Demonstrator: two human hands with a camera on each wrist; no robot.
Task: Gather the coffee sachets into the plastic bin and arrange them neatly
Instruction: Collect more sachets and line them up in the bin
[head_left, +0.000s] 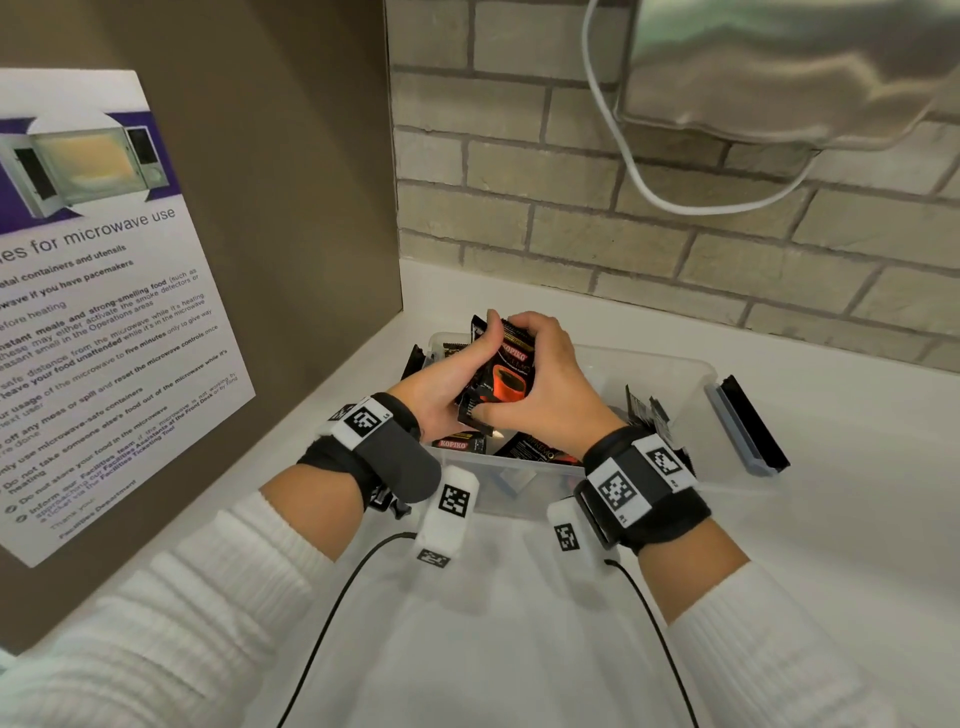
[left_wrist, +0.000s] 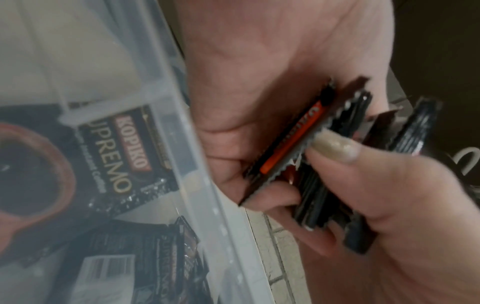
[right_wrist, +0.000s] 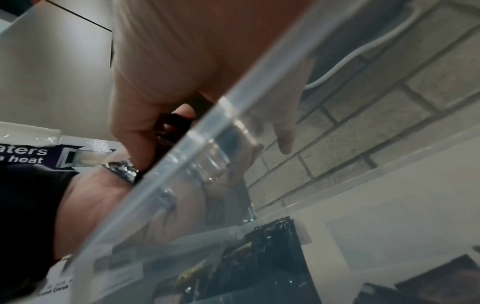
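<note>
Both hands hold one stack of black Kopiko coffee sachets (head_left: 511, 371) upright above the left end of the clear plastic bin (head_left: 691, 366). My left hand (head_left: 462, 364) grips the stack from the left, thumb over its top. My right hand (head_left: 550, 379) curls round it from the right, thumb at its lower edge. The left wrist view shows the sachet edges (left_wrist: 311, 164) fanned unevenly between palm and thumb. Loose sachets (head_left: 535, 452) lie flat on the bin floor. More sachets (head_left: 644, 410) lean at its right side. One sachet (head_left: 413, 366) sticks up just outside the bin's left wall.
The bin sits on a white counter (head_left: 519, 649) in a corner. A brown panel with a microwave poster (head_left: 104, 312) stands to the left, and a brick wall (head_left: 675, 249) with a white cable (head_left: 649, 182) lies behind. A blue latch (head_left: 737, 431) juts from the bin's right end.
</note>
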